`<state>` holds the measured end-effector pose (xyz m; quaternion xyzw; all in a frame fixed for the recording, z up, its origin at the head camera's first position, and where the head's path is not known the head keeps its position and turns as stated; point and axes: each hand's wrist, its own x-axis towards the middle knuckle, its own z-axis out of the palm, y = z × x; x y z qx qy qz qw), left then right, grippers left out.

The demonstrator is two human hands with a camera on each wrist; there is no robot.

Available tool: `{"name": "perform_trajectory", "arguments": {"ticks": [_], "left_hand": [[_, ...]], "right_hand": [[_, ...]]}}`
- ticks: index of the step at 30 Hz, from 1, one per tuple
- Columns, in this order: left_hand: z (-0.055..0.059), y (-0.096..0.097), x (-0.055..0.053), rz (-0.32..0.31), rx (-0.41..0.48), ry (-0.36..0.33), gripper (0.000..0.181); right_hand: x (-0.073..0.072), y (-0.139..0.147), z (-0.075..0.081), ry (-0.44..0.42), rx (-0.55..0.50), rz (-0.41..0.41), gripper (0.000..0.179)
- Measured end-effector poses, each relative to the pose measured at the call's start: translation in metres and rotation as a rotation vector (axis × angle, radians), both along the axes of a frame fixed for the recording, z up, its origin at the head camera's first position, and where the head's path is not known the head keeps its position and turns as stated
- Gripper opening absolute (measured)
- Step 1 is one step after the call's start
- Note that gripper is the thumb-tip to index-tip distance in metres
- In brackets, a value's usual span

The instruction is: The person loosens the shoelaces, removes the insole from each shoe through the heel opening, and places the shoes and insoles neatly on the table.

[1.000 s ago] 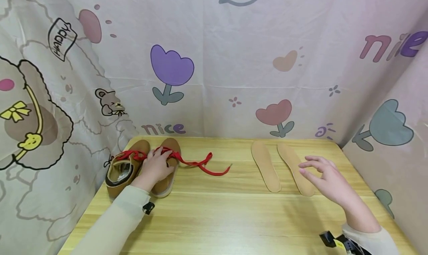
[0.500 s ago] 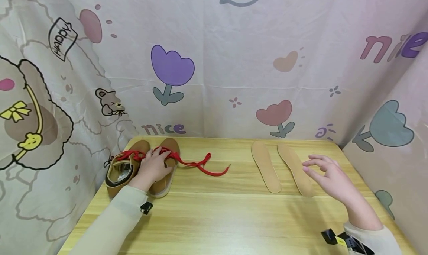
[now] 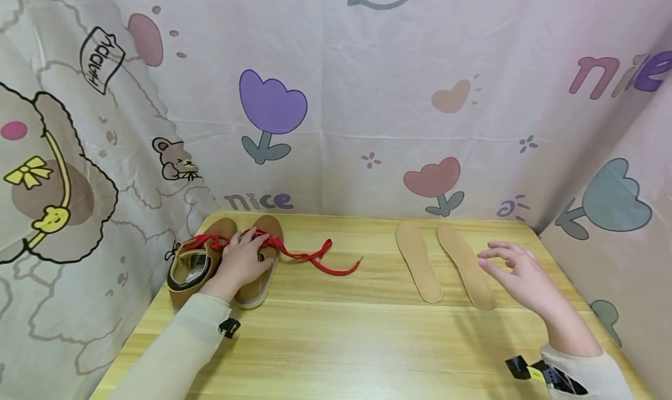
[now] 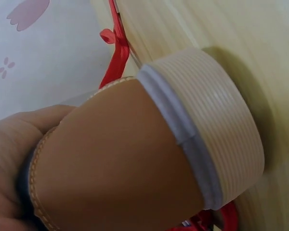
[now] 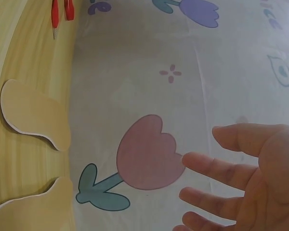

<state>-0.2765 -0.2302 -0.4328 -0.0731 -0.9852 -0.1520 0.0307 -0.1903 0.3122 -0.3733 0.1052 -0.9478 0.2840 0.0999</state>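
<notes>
My left hand grips a brown shoe from above, around its ankle part. In the left wrist view the shoe shows smooth brown leather and a thick ribbed pale sole close over the wood; the hand's palm side lies behind the stitched edge. A loose red shoelace trails from that shoe to the right. Just left stands the matching shoe, also with red laces. My right hand hovers in the air beside the right-hand insole, fingers parted and holding nothing. Another tan insole lies to its left.
A light wooden table carries everything. Its back edge meets a printed cloth backdrop with tulips, and the cloth also covers both sides. A black camera is strapped to each wrist.
My left hand and the shoe have shifted very slightly left. My right hand has drifted a little to the right. The insoles stay put.
</notes>
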Motion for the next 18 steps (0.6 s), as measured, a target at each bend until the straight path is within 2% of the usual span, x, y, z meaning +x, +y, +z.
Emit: {"name": "perform_trajectory", "arguments": {"ticks": [9, 18], "left_hand": [[0.007, 0.004, 0.002, -0.028, 0.034, 0.092, 0.06], [0.016, 0.016, 0.01, -0.049, 0.085, 0.161, 0.055]], "right_hand": [[-0.005, 0.0, 0.003, -0.019, 0.004, 0.007, 0.034], [-0.009, 0.0, 0.002, -0.01, 0.0, 0.011, 0.034]]}}
